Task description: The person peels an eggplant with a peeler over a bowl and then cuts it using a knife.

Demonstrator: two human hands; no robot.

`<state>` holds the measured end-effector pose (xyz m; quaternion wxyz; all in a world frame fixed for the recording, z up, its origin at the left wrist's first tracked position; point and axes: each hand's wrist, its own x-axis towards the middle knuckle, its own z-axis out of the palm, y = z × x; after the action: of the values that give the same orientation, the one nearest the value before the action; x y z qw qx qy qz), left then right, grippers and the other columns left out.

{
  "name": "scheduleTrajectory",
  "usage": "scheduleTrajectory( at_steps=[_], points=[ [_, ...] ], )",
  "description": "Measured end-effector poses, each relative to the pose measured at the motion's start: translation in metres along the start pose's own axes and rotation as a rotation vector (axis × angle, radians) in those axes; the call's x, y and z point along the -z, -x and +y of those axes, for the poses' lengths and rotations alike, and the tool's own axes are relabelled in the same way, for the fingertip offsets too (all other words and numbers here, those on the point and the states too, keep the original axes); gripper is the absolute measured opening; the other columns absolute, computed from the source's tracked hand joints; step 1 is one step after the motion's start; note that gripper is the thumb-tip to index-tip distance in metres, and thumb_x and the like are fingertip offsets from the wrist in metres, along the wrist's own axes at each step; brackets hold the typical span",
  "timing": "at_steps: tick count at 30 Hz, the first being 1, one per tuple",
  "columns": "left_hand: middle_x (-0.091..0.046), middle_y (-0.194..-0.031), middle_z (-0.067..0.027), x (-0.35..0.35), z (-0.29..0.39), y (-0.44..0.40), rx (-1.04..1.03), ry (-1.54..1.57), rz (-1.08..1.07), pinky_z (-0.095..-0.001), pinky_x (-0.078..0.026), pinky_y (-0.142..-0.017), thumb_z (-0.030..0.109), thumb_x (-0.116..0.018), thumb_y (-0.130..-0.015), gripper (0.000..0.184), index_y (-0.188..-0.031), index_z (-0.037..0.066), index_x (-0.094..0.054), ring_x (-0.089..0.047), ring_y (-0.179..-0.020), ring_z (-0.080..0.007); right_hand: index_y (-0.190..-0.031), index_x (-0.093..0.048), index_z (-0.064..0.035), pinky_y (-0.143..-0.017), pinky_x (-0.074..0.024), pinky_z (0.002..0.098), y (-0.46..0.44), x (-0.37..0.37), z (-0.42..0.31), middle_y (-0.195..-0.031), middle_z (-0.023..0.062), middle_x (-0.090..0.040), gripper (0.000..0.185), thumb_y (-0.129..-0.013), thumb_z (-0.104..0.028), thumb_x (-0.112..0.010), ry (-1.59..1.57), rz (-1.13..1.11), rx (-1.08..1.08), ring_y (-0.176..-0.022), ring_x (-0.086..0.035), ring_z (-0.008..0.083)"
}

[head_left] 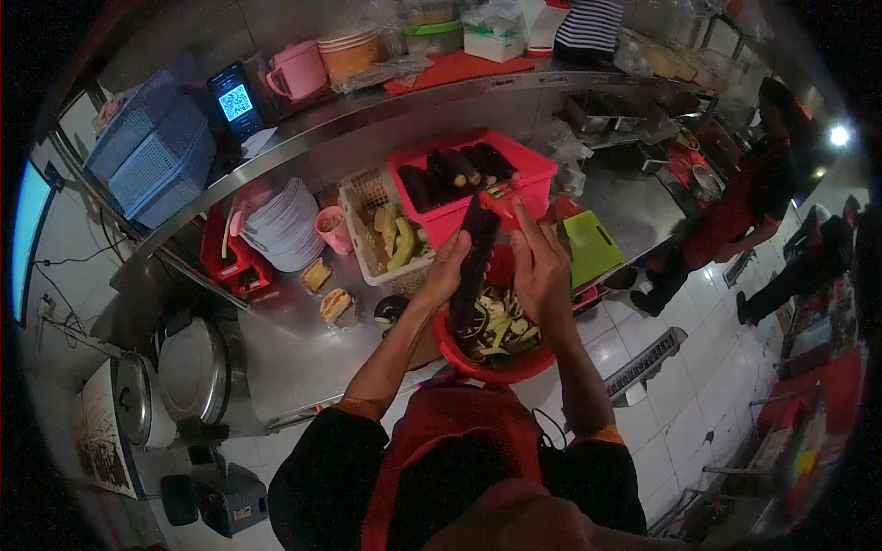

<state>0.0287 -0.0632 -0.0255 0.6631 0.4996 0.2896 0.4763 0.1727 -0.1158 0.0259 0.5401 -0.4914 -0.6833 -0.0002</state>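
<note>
My left hand point(446, 273) is wrapped round a long dark eggplant point(475, 253), held upright over a red bowl point(505, 371) of peelings point(501, 329). My right hand point(542, 266) holds a red peeler point(497, 206) near the eggplant's upper end, fingers closed around its handle. Behind my hands, a pink basin point(537, 186) holds several dark eggplants point(455, 168). Beside it stands a white basket point(363, 241) with pale green pieces point(401, 239).
White plates point(280, 225) are stacked at the left, near a pink cup point(333, 230). A green board point(593, 246) lies right of the basin. A steel shelf point(322, 138) crosses above the counter. Two people point(767, 188) point(818, 253) stand at the right.
</note>
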Motion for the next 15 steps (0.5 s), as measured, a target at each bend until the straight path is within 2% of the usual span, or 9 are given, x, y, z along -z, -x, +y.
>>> scheduleTrajectory(
  at_steps=[4,6,8,10,12,13,14,15],
  points=[
    [-0.057,-0.078,-0.0013,0.006,-0.003,-0.005,-0.005,0.008,0.03,-0.0246,-0.047,-0.056,0.048,-0.041,-0.096,0.046,-0.117,0.008,-0.051,-0.055,-0.065,-0.0095,-0.128,-0.051,-0.0012,-0.069,-0.0455,0.0339,-0.003,0.005,-0.003,-0.092,0.0186,-0.059,0.036,-0.092,-0.004,-0.049,-0.125,-0.052,-0.045,-0.075,-0.055,0.0276],
    [-0.058,-0.081,-0.001,0.008,-0.001,-0.007,0.003,-0.01,0.035,-0.0242,-0.047,-0.058,0.047,-0.042,-0.096,0.046,-0.12,0.008,-0.049,-0.056,-0.067,-0.0089,-0.129,-0.05,0.0002,-0.078,-0.0488,0.0391,-0.001,0.007,-0.003,-0.111,0.025,-0.057,0.036,-0.093,-0.006,-0.048,-0.11,-0.089,-0.069,-0.097,-0.06,0.0368],
    [-0.058,-0.083,-0.0007,0.009,0.003,-0.007,0.01,-0.029,0.038,-0.0238,-0.047,-0.059,0.045,-0.043,-0.097,0.046,-0.124,0.008,-0.048,-0.056,-0.068,-0.0083,-0.129,-0.05,0.0005,-0.075,-0.0487,0.0384,-0.001,0.005,-0.002,-0.106,0.0242,-0.057,0.036,-0.093,-0.006,-0.049,-0.082,-0.058,-0.02,-0.092,-0.06,0.0358],
    [-0.059,-0.092,-0.0012,0.005,0.004,-0.009,-0.132,-0.042,0.059,-0.0228,-0.046,-0.065,0.043,-0.043,-0.097,0.048,-0.128,0.007,-0.046,-0.055,-0.076,-0.0078,-0.129,-0.049,0.0008,-0.072,-0.0487,0.0377,-0.001,0.007,-0.001,-0.101,0.0234,-0.058,0.036,-0.093,-0.006,-0.049,-0.039,-0.021,0.023,-0.087,-0.06,0.0348],
    [-0.058,-0.096,-0.0016,0.01,0.003,-0.007,-0.102,-0.07,-0.001,-0.0227,-0.046,-0.069,0.043,-0.043,-0.097,0.049,-0.13,0.006,-0.045,-0.054,-0.08,-0.0077,-0.129,-0.049,0.0008,-0.071,-0.0488,0.0376,-0.001,0.013,-0.004,-0.097,0.023,-0.059,0.037,-0.093,-0.007,-0.049,-0.037,-0.077,-0.059,-0.083,-0.06,0.0345],
    [-0.058,-0.1,-0.002,0.01,0.003,-0.007,-0.083,-0.109,-0.043,-0.0225,-0.045,-0.072,0.043,-0.043,-0.097,0.05,-0.131,0.006,-0.044,-0.054,-0.083,-0.0077,-0.124,-0.053,0.0016,-0.071,-0.0462,0.035,-0.004,0.015,-0.011,-0.099,0.0214,-0.061,0.033,-0.092,-0.003,-0.049,-0.041,-0.058,-0.107,-0.081,-0.06,0.0306],
    [-0.058,-0.1,-0.002,0.006,0.002,-0.008,-0.077,-0.105,-0.06,-0.0225,-0.045,-0.072,0.043,-0.043,-0.097,0.05,-0.131,0.006,-0.044,-0.054,-0.083,-0.0077,-0.124,-0.053,0.0016,-0.071,-0.0462,0.035,-0.006,0.013,-0.007,-0.099,0.0214,-0.061,0.033,-0.092,-0.003,-0.049,-0.027,-0.049,-0.115,-0.081,-0.06,0.0306],
    [-0.057,-0.1,-0.0018,0.002,0.003,-0.006,-0.072,-0.061,-0.04,-0.0225,-0.045,-0.072,0.043,-0.043,-0.097,0.051,-0.131,0.005,-0.044,-0.053,-0.084,-0.0079,-0.127,-0.051,0.0011,-0.068,-0.0469,0.0361,-0.008,0.01,-0.001,-0.094,0.0222,-0.06,0.035,-0.092,-0.004,-0.049,-0.056,-0.008,0.009,-0.077,-0.059,0.032]
  ],
)
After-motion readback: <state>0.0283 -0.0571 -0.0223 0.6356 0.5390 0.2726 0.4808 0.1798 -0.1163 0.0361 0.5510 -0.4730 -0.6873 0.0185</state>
